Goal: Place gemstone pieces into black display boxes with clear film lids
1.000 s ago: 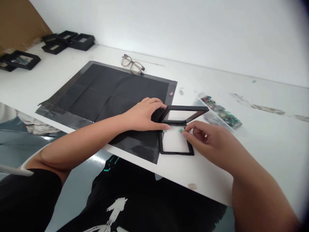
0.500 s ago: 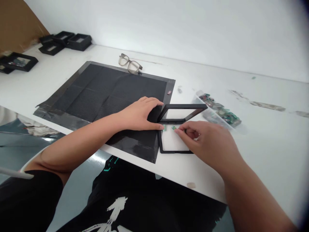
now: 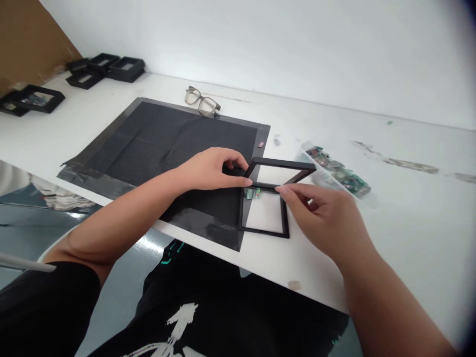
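A hinged black frame point(image 3: 285, 218) with clear panes lies opened near the mat's right edge, its upper half tilted up. Two small green pieces point(image 3: 258, 193) sit side by side at the upper left of its lower pane. My left hand point(image 3: 219, 169) grips the frame at the left end of the hinge, thumb on top. At the hinge's right end, my right hand point(image 3: 312, 208) has thumb and forefinger pinched on the frame, the other fingers curled.
A black mat point(image 3: 148, 144) lies to the left, with eyeglasses point(image 3: 203, 101) behind it. A clear box of green pieces point(image 3: 340, 173) stands at the right. More black frames point(image 3: 128, 69) are at the back left.
The green piece from my right fingers now lies beside the other one. My right hand has moved up to the hinge, and the frame has turned and shifted slightly left.
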Demonstrator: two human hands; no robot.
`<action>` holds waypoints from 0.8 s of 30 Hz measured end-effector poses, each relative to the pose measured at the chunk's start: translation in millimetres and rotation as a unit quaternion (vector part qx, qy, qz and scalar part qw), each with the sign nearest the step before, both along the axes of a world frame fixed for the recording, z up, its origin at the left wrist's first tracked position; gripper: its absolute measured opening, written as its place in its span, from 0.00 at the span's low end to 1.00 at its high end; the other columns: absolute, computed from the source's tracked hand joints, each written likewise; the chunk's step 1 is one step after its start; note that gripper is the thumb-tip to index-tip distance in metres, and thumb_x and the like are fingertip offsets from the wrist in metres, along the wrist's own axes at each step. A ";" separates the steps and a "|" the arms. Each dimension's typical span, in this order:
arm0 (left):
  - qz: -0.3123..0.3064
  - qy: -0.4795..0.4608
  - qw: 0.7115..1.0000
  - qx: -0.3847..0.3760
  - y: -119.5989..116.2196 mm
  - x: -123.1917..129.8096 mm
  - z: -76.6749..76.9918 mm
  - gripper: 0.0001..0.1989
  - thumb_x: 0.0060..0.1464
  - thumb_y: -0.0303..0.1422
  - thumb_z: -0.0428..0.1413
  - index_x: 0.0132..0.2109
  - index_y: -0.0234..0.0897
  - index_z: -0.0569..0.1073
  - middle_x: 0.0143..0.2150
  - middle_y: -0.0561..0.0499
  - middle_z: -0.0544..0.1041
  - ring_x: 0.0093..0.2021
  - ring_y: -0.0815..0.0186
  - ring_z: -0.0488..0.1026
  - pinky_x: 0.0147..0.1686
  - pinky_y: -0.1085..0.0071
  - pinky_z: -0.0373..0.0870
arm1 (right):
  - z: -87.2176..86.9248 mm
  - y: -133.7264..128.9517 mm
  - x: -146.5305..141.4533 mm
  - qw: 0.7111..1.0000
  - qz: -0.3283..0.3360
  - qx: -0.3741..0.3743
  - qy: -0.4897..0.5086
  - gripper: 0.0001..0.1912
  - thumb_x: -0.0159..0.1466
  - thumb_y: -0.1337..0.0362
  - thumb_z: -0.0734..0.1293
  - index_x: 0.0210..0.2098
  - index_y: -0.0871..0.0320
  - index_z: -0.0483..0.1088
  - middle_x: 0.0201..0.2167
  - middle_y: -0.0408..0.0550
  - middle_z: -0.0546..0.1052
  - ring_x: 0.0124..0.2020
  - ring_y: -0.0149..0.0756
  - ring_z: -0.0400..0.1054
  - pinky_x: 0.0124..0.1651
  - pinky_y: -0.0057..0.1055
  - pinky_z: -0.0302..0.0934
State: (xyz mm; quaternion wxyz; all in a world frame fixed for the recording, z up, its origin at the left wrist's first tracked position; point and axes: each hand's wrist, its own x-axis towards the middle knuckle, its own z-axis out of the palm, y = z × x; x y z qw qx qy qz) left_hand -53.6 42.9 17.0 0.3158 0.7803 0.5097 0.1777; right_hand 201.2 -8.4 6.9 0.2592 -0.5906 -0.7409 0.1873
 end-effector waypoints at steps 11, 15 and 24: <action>-0.027 -0.053 0.993 0.103 0.9 5.9 -4.9 0.13 0.52 0.46 0.65 0.37 0.41 0.82 0.42 0.52 0.84 0.50 0.60 0.76 0.57 0.62 0.67 | -6.4 0.4 -4.8 0.989 0.121 0.029 -0.081 0.16 0.70 0.56 0.64 0.48 0.48 0.82 0.20 0.43 0.73 0.24 0.34 0.66 0.26 0.32 0.55; -0.014 -0.027 0.992 0.126 4.3 -1.1 -3.1 0.13 0.53 0.46 0.64 0.38 0.42 0.81 0.43 0.52 0.83 0.52 0.60 0.74 0.59 0.60 0.66 | 2.4 -2.4 11.4 0.986 0.100 0.130 -0.023 0.14 0.69 0.56 0.65 0.45 0.50 0.82 0.21 0.44 0.75 0.22 0.34 0.65 0.27 0.34 0.60; 0.121 0.020 0.967 0.224 12.8 -26.2 9.1 0.24 0.54 0.44 0.62 0.57 0.43 0.74 0.57 0.50 0.77 0.66 0.53 0.62 0.63 0.56 0.67 | 16.5 34.5 95.8 0.975 -0.053 0.200 -0.084 0.16 0.70 0.54 0.63 0.46 0.56 0.78 0.43 0.62 0.80 0.47 0.61 0.74 0.46 0.52 0.67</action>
